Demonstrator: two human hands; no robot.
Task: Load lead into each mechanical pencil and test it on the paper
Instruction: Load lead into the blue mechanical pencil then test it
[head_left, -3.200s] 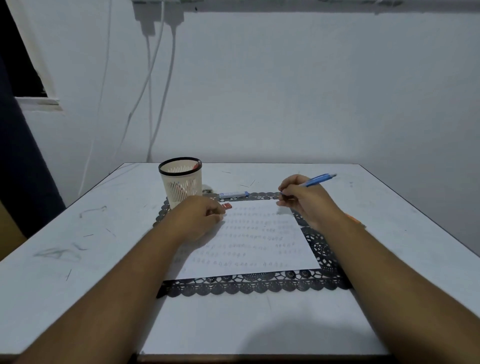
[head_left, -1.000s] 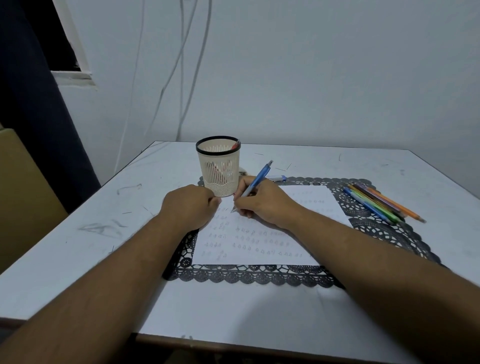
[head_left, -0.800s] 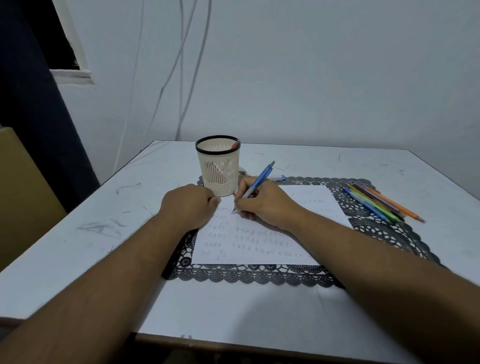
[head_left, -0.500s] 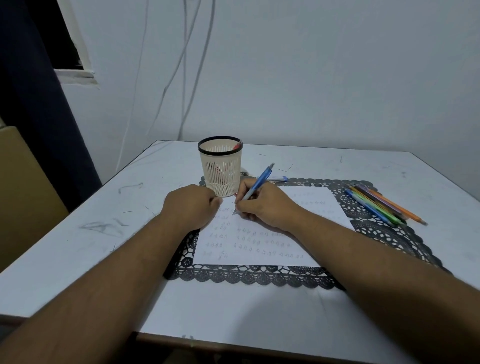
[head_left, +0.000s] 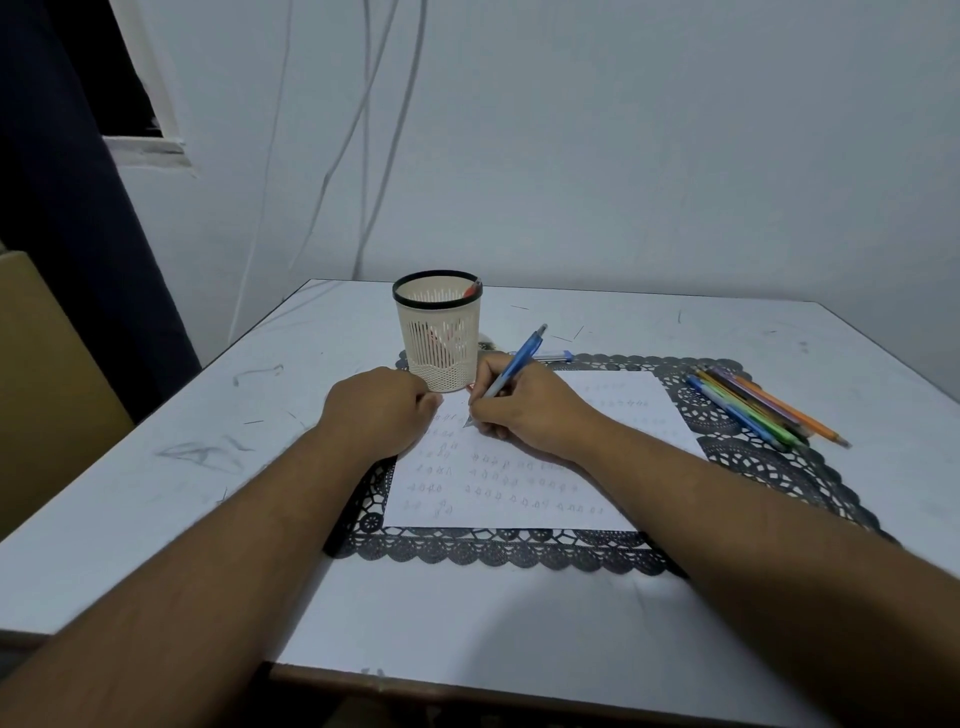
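On the white table (head_left: 675, 613), a black lace mat (head_left: 769, 462) carries a sheet of paper (head_left: 519, 499) marked with rows of faint pencil marks. Right hand (head_left: 530, 410) pinches a blue mechanical pencil (head_left: 511, 371) in a writing grip — tip down on the paper's upper left area, barrel tilted up and away. Left hand (head_left: 376, 410) rests curled at the paper's left edge; whether it holds anything, cannot tell. Cream pen cup (head_left: 439, 332) stands just beyond the hands. More coloured pencils (head_left: 758, 410) lie on the mat's right edge — well apart.
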